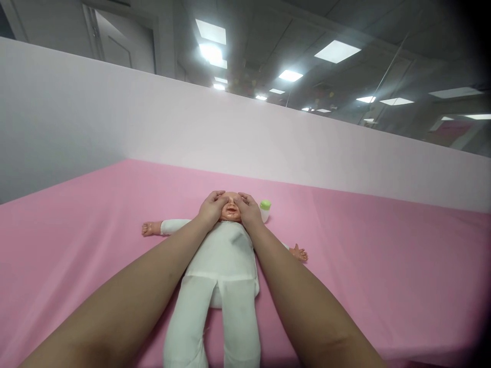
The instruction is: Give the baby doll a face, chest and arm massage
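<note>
Left hand (210, 208): laid flat against the left side of the doll's head, fingers loosely spread and curved over the brow, not clenched; it grips nothing, it only rests on the head.
Right hand (249, 210): mirrors the left on the other side of the head, fingers relaxed and curved over the temple and cheek; open, palm down, in contact with the head.
Hands together: set on either side of the face, fingertips close above the forehead but not seen to meet; the face shows between them.
Forearms: both bare, reaching forward from the bottom edge, passing along the doll's trunk on either side.
Doll (226, 266): lies on its back at the middle of the sheet, head away from the person, legs toward the person; white one-piece suit; arms spread out to both sides, small hands bare on the sheet.
Doll head (231, 209): flesh-coloured, face up, partly covered by both hands.
Bottle (264, 209): small, pale body with green cap, upright on the sheet just beside the right hand, near the doll's head; whether it touches the hand cannot be told.
Surface: pink sheet (376, 255), smooth, covering the whole flat area around the doll.
Backing: a plain pale partition (153, 117) stands along the far edge of the sheet.
Room: dark ceiling (268, 46) with lit rectangular panels above the partition; a grey door (123, 46) at upper left.
</note>
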Demonstrator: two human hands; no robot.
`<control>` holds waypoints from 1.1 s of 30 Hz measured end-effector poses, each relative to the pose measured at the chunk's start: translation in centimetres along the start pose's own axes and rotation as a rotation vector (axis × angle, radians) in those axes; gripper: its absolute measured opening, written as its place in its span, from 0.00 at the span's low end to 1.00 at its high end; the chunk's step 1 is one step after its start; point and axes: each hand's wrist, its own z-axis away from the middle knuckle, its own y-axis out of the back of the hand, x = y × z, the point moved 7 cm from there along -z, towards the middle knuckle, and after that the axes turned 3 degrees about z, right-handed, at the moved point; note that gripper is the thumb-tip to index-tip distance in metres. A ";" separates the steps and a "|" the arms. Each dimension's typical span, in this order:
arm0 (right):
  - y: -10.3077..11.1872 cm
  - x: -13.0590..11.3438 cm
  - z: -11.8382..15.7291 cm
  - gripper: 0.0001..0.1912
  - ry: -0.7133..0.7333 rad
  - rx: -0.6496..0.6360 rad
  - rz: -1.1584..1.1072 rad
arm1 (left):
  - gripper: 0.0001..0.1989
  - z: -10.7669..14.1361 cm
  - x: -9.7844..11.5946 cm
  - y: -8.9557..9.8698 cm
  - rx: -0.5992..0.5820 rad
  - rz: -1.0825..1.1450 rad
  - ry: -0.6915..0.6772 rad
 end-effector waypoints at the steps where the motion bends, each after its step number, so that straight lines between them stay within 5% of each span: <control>1: 0.0 0.1 -0.1 0.25 -0.006 0.009 -0.007 | 0.23 0.0 0.0 -0.1 0.001 0.005 0.006; 12: -0.7 1.7 -0.4 0.25 -0.059 -0.082 -0.362 | 0.20 0.1 -0.3 0.2 0.058 0.176 0.093; 20: -0.7 1.1 0.6 0.30 0.027 -0.082 -0.228 | 0.26 0.7 0.4 0.5 0.025 0.011 -0.055; 33: 0.0 1.3 0.1 0.24 -0.041 -0.006 -0.244 | 0.24 0.7 0.4 -0.1 -0.019 0.106 0.057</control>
